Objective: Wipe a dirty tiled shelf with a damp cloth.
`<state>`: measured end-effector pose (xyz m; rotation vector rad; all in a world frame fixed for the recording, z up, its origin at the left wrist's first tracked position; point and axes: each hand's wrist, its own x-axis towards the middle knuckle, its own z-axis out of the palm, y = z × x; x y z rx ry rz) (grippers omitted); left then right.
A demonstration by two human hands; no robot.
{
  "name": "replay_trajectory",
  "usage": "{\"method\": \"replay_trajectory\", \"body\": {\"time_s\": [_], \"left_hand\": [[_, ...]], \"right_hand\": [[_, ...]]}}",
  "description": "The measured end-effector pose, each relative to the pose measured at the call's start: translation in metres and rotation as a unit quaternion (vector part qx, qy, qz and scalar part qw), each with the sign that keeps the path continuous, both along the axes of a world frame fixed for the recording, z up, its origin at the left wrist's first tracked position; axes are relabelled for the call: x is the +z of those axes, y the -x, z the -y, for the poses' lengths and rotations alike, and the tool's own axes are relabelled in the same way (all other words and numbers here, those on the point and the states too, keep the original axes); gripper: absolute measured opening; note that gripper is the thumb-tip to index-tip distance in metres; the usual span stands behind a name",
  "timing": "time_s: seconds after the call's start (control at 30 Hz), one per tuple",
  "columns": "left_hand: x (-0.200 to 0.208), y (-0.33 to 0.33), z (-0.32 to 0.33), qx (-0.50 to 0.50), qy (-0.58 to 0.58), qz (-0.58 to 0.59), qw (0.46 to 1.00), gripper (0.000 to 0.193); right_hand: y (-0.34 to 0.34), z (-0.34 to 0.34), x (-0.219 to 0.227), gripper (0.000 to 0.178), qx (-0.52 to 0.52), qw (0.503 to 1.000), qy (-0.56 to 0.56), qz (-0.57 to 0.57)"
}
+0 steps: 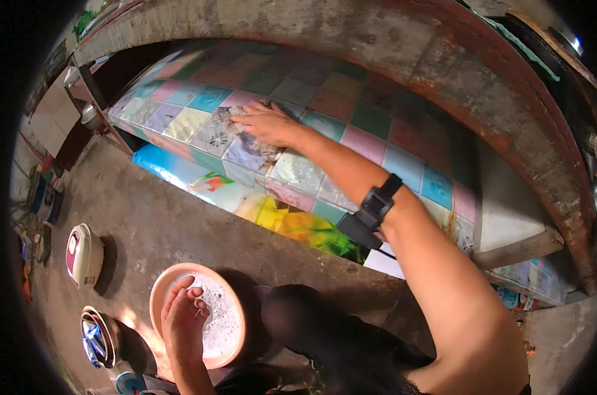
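Observation:
My right hand (267, 124) presses down on a crumpled greyish rag (267, 150) on the tiled shelf (297, 170). Its fingers spread over the cloth, and the palm hides part of it. The shelf's tiles are pastel, in pink, blue, green and yellow. Around my right wrist is a black strap with a small dark device (371, 209). My left hand (183, 315) hovers over a peach-coloured basin (159, 289) of foamy water (223, 316). Its fingers are loosely curled and apart, with nothing visible in them.
A rough concrete slab (351, 33) overhangs the shelf. Below the tiled edge hangs a colourful printed sheet (265, 214). On the concrete floor at left stand a white-and-maroon appliance (82, 257) and stacked pots (104, 332) holding a blue packet. My dark-clothed knee (305, 309) is beside the basin.

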<state>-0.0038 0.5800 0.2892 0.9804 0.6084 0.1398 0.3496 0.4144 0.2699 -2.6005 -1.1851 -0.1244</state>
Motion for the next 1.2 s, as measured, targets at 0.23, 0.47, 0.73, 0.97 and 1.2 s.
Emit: {"method": "replay_trajectory", "body": {"time_s": [0.23, 0.47, 0.73, 0.97, 1.2], "left_hand": [[0.007, -0.001, -0.006, 0.009, -0.007, 0.006, 1.0, 0.025], [0.022, 0.042, -0.02, 0.06, -0.033, -0.044, 0.997, 0.023], [0.031, 0.048, -0.018, 0.096, -0.062, -0.059, 0.992, 0.024], [0.01, 0.014, -0.017, 0.042, 0.017, -0.019, 0.999, 0.023], [0.018, 0.001, -0.003, -0.026, 0.047, 0.014, 0.998, 0.023]], "right_hand": [[-0.094, 0.179, 0.016, 0.048, 0.014, 0.982, 0.011, 0.19], [-0.123, 0.213, 0.009, 0.041, -0.359, 0.887, -0.264, -0.121], [-0.106, -0.059, 0.003, 0.039, -0.101, 0.995, 0.026, 0.007], [-0.055, -0.079, -0.009, 0.04, 0.128, 0.989, -0.053, -0.058], [0.029, -0.019, 0.018, 0.035, 0.243, 0.966, 0.026, -0.08]]}}
